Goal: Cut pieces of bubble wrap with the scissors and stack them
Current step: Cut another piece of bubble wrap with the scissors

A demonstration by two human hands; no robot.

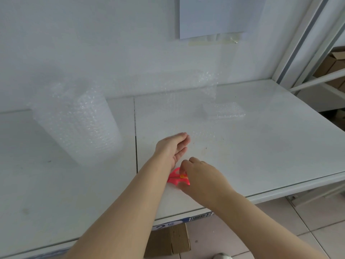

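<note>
A big roll of bubble wrap [78,120] stands on the white table at the left. A clear sheet [177,105] runs from it across the table to the right. My left hand [172,147] lies flat on the sheet's near part, fingers together and pointing right. Pink scissors [176,177] lie on the table just below that hand, handles showing. My right hand [201,176] is over them, fingertips on the handles; how firmly it grips is hidden. A small stack of cut bubble wrap pieces [225,111] rests at the right back.
The white table [261,146] ends at a front edge near me and a right edge by a metal shelf frame [306,53]. Cardboard boxes [168,240] sit on the tiled floor under the table. A paper sheet [220,15] hangs on the wall.
</note>
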